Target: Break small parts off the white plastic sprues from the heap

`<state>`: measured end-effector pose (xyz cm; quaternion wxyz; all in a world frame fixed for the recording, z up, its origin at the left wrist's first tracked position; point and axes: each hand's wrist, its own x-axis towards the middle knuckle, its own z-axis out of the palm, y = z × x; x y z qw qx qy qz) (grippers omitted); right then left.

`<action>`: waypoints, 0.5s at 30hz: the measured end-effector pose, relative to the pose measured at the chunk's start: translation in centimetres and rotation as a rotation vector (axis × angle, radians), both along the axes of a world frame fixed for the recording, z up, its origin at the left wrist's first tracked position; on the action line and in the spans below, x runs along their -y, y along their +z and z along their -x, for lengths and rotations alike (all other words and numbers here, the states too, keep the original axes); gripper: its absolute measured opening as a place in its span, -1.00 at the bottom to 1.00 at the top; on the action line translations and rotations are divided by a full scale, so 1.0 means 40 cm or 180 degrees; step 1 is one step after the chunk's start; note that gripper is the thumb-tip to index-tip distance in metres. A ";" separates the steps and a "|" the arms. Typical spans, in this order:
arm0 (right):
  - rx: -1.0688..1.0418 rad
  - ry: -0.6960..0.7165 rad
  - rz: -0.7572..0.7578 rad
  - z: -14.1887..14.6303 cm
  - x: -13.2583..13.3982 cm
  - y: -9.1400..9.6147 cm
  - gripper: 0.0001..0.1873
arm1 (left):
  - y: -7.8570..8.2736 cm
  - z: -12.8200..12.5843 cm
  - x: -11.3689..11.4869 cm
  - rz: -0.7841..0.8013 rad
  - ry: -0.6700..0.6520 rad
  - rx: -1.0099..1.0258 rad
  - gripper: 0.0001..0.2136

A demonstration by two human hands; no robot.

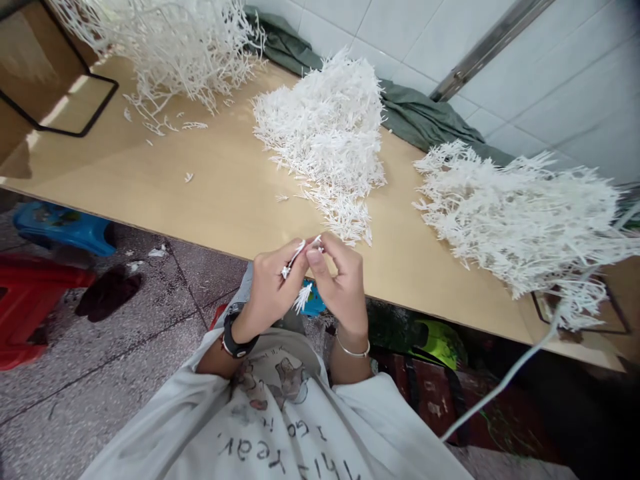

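Close together at the table's front edge, my two hands pinch small white branched pieces that look like plastic sprigs. My left hand (273, 283) is closed, with a white sprig (286, 271) showing between thumb and fingers. Another white sprig (303, 298) hangs below its thumb. My right hand (345, 280) is also closed, thumb against forefinger, and a thin white piece (317, 240) sticks out at its fingertips. Just beyond my hands lies a heap of small loose white sprigs (330, 127), trailing toward me across the table (215, 207).
Longer tangled white strands (190, 53) lie back left, and a pile of white branched clusters (520, 213) lies right. Green cloth (425, 117) runs along the tiled wall. A pale cord (515, 370) crosses the right side. Blue (65, 227) and red stools (35, 300) stand left.
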<state>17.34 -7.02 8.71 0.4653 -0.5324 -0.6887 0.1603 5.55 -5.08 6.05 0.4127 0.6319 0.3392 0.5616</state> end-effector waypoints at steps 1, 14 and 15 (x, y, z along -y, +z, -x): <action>0.0113 -0.0030 -0.0066 0.011 0.008 0.002 -0.73 | 0.001 0.003 0.000 -0.0120 0.0050 -0.0093 -0.69; -0.3195 0.0648 0.0796 0.050 0.039 -0.035 -0.44 | 0.035 0.006 0.035 0.2098 -0.1960 0.1822 -0.62; -0.3283 0.0603 0.0805 0.055 0.039 -0.036 -0.44 | 0.034 0.003 0.039 0.2094 -0.1901 0.1859 -0.62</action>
